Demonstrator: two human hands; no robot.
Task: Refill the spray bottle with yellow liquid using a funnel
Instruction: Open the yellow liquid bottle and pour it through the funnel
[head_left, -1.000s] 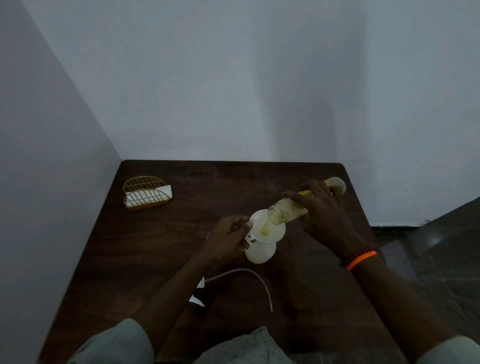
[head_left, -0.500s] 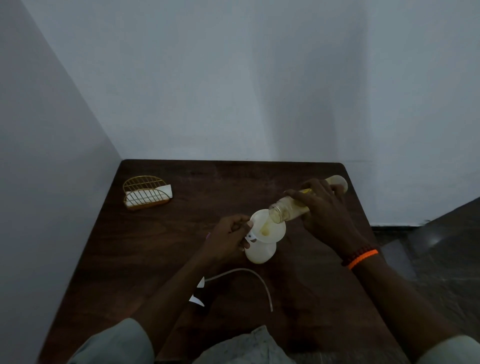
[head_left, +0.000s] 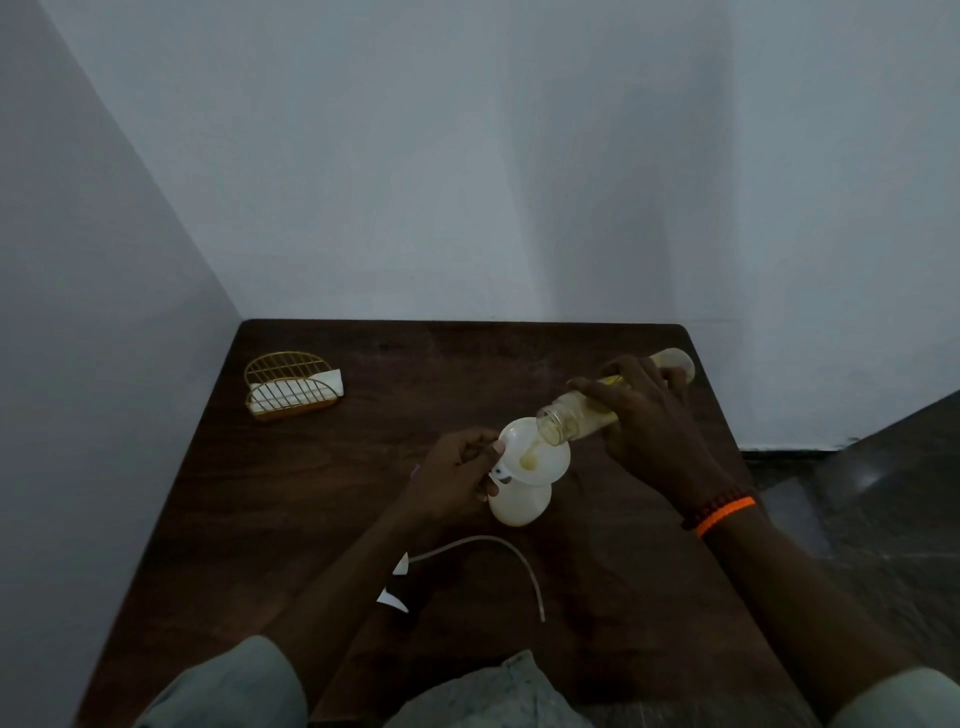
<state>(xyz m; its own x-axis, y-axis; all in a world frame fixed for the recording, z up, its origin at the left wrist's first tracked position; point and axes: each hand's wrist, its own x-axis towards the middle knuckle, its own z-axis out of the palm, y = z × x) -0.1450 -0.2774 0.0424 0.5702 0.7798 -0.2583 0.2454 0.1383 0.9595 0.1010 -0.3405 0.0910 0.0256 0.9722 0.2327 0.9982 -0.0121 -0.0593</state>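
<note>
A white spray bottle (head_left: 521, 503) stands on the dark wooden table (head_left: 311, 493) with a white funnel (head_left: 535, 454) set in its neck. My left hand (head_left: 452, 475) grips the funnel's left rim and the bottle's neck. My right hand (head_left: 644, 421) holds a clear bottle of yellow liquid (head_left: 576, 415), tipped almost flat with its open mouth over the funnel. A thin stream falls into the funnel, and a small yellow pool sits at the funnel's centre. The bottle's far end (head_left: 675, 364) sticks out beyond my right hand.
The spray head's white dip tube (head_left: 493, 551) curves across the table near me, with its white trigger parts (head_left: 395, 592) half hidden under my left forearm. A gold wire napkin holder (head_left: 291, 387) stands at the back left. The table's right edge drops to the floor.
The clear bottle has risen and pulled back slightly to the right over the funnel, still pouring. My left hand and the spray bottle have stayed put.
</note>
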